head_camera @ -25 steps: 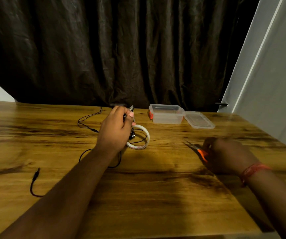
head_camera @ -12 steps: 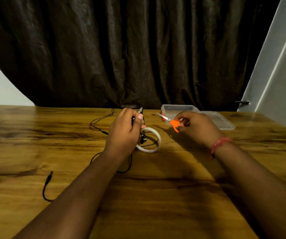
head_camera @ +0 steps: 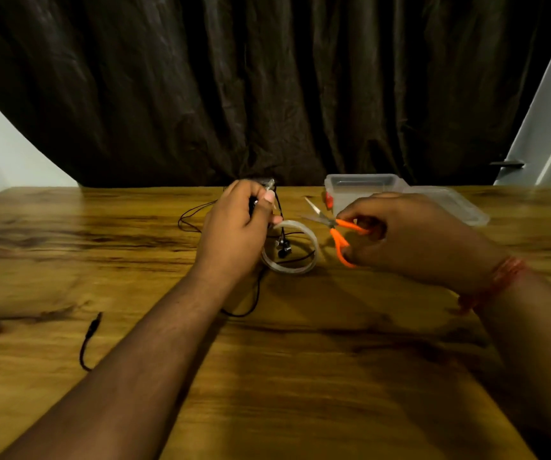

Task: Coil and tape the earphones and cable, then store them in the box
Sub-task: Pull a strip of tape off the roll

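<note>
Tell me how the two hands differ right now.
The left hand grips a bunch of black earphone cable, raised above the table; the right hand holds orange-handled scissors. The left hand's fingers are curled tight round the cable; the right hand's sit in the scissor loops, blades open. The right wrist wears a red thread band; the left wrist is bare. Both flank the tape roll.
</note>
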